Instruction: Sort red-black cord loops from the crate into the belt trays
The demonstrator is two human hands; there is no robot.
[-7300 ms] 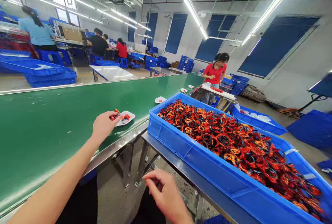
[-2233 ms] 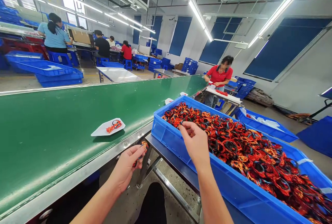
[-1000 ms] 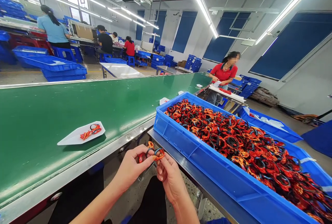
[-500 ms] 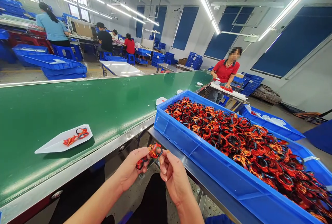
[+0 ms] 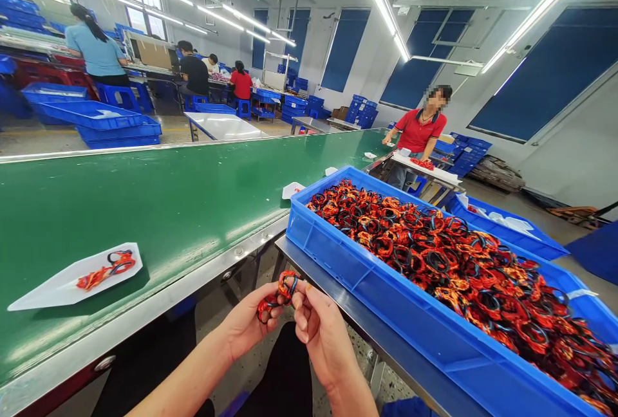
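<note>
Pinched between my two hands, just above my lap, is a red, orange and black looped band [image 5: 286, 288] that resembles a hair tie. My left hand [image 5: 253, 322] has its fingers closed around the band, with part of it bunched near the palm. At the band's right side, my right hand [image 5: 318, 317] grips with thumb and fingertips. To my right, a long blue crate [image 5: 386, 301] is heaped with several similar looped bands [image 5: 434, 259]. On the green belt at left lies a white pointed paper tray [image 5: 53, 289] carrying another red-and-black piece [image 5: 107, 269].
The green conveyor belt [image 5: 193, 192] has a metal edge rail [image 5: 193, 298]. Another white tray [image 5: 292, 190] sits on it behind the crate. A co-worker in a red shirt [image 5: 419, 130] stands at the far end, reaching over the belt. Metal table [image 5: 355, 314] supports the crate.
The white trays on the belt have shifted left, the nearest one coming closer. The band has turned slightly in my fingers. The co-worker's arm now extends to the belt.
</note>
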